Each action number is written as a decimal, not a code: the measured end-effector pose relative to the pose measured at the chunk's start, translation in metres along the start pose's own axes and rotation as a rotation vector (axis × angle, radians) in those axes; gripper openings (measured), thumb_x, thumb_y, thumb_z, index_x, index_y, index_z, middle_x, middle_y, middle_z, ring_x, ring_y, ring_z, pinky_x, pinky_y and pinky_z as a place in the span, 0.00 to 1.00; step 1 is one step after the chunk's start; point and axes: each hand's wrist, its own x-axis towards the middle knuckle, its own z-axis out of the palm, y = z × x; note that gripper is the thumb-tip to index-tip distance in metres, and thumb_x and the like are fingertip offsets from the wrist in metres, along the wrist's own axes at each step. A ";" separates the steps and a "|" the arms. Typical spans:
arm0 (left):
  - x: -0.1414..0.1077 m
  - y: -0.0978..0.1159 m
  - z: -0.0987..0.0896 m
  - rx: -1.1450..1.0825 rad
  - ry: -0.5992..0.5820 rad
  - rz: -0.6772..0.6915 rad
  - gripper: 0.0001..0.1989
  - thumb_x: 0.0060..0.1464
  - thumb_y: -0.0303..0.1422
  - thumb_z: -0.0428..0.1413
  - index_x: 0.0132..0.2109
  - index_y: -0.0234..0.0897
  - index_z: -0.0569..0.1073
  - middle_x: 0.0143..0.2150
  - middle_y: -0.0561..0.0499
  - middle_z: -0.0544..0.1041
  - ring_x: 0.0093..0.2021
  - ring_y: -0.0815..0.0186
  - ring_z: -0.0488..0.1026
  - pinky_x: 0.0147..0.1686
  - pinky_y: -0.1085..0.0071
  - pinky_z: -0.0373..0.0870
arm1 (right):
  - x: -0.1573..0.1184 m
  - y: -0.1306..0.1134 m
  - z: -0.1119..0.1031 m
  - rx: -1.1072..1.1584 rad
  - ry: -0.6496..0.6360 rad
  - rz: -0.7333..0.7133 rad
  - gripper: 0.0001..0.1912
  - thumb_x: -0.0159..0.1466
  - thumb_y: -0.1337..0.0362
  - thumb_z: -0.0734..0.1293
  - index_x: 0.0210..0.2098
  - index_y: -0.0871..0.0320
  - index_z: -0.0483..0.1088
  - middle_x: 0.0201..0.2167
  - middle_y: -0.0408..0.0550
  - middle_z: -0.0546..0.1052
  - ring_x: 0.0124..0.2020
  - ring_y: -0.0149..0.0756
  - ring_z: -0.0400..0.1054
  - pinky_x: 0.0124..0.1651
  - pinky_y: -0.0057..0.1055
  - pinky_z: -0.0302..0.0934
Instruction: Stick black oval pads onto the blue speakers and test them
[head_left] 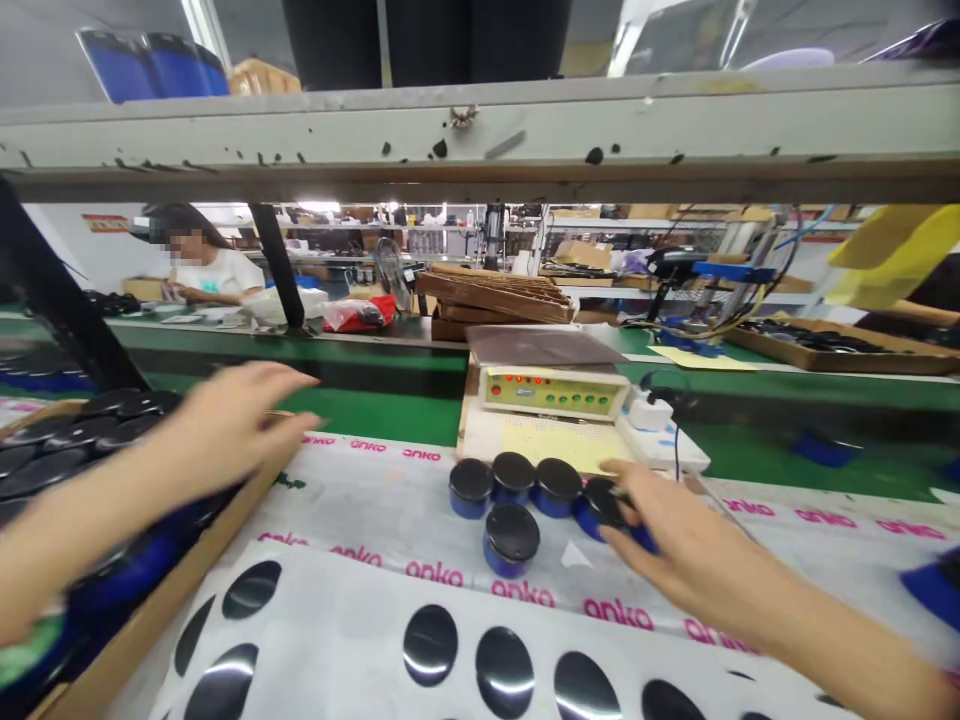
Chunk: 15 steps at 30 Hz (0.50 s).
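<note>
My left hand (229, 425) hangs, a little blurred, over the right edge of a cardboard box (180, 600). Its fingers and thumb are apart, with nothing between them. Packed in the box are blue round pieces with glossy black tops (45, 475). On the plastic-covered bench my right hand (671, 515) has its thumb and fingers around a blue round piece with a black top (598, 503), at the right end of a short row. Part of another blue piece shows under that palm. One more black-topped piece (511, 540) stands in front of the row.
A white sheet with black round stickers (337, 620) lies nearest me. Behind the row sits a control box with red lights (555, 393), beside a white power strip (664, 440). A green conveyor belt (382, 395) crosses behind. Overhead runs a shelf (480, 140). A person (214, 270) sits far left.
</note>
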 end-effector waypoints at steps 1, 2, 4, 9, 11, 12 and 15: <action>-0.006 0.029 0.021 -0.014 -0.087 0.096 0.18 0.54 0.39 0.55 0.50 0.38 0.72 0.52 0.44 0.72 0.52 0.53 0.67 0.54 0.53 0.60 | 0.016 0.001 0.006 -0.053 -0.047 -0.071 0.14 0.62 0.59 0.63 0.45 0.59 0.64 0.47 0.60 0.71 0.43 0.51 0.68 0.43 0.45 0.61; -0.011 0.058 0.043 -0.036 -0.133 0.159 0.18 0.53 0.40 0.56 0.51 0.41 0.71 0.54 0.46 0.70 0.54 0.55 0.66 0.55 0.58 0.61 | 0.030 0.004 0.014 -0.066 -0.077 -0.108 0.11 0.62 0.61 0.62 0.42 0.59 0.65 0.48 0.61 0.71 0.44 0.52 0.68 0.44 0.46 0.60; -0.022 0.112 0.086 -0.082 -0.257 0.314 0.24 0.53 0.39 0.58 0.56 0.42 0.67 0.59 0.45 0.66 0.59 0.55 0.61 0.57 0.58 0.59 | 0.050 0.013 0.028 -0.056 -0.107 -0.132 0.10 0.62 0.61 0.64 0.40 0.60 0.64 0.43 0.58 0.73 0.40 0.49 0.69 0.41 0.42 0.61; -0.028 0.173 0.151 -0.083 -0.312 0.482 0.39 0.40 0.42 0.66 0.59 0.37 0.64 0.54 0.41 0.70 0.55 0.48 0.64 0.56 0.50 0.58 | 0.040 0.020 0.032 -0.006 -0.075 -0.106 0.13 0.59 0.56 0.68 0.38 0.57 0.64 0.40 0.52 0.74 0.40 0.45 0.70 0.43 0.37 0.61; -0.025 0.172 0.162 -0.077 -0.291 0.485 0.36 0.42 0.40 0.66 0.58 0.36 0.65 0.52 0.39 0.71 0.53 0.47 0.66 0.54 0.49 0.59 | 0.022 0.023 0.016 -0.009 0.000 -0.019 0.12 0.62 0.55 0.65 0.39 0.56 0.64 0.41 0.51 0.74 0.42 0.44 0.69 0.44 0.37 0.60; -0.025 0.170 0.166 -0.072 -0.267 0.483 0.35 0.43 0.38 0.65 0.58 0.37 0.65 0.52 0.39 0.71 0.52 0.47 0.67 0.54 0.48 0.60 | 0.014 0.029 0.005 -0.015 0.046 0.059 0.12 0.64 0.55 0.62 0.40 0.56 0.63 0.38 0.49 0.74 0.40 0.42 0.69 0.42 0.36 0.60; -0.026 0.162 0.181 -0.026 -0.137 0.459 0.33 0.44 0.31 0.63 0.59 0.43 0.65 0.54 0.42 0.71 0.54 0.48 0.66 0.53 0.51 0.60 | -0.003 0.075 -0.029 -0.074 0.217 0.407 0.13 0.67 0.55 0.57 0.44 0.57 0.63 0.32 0.46 0.73 0.32 0.37 0.69 0.35 0.34 0.62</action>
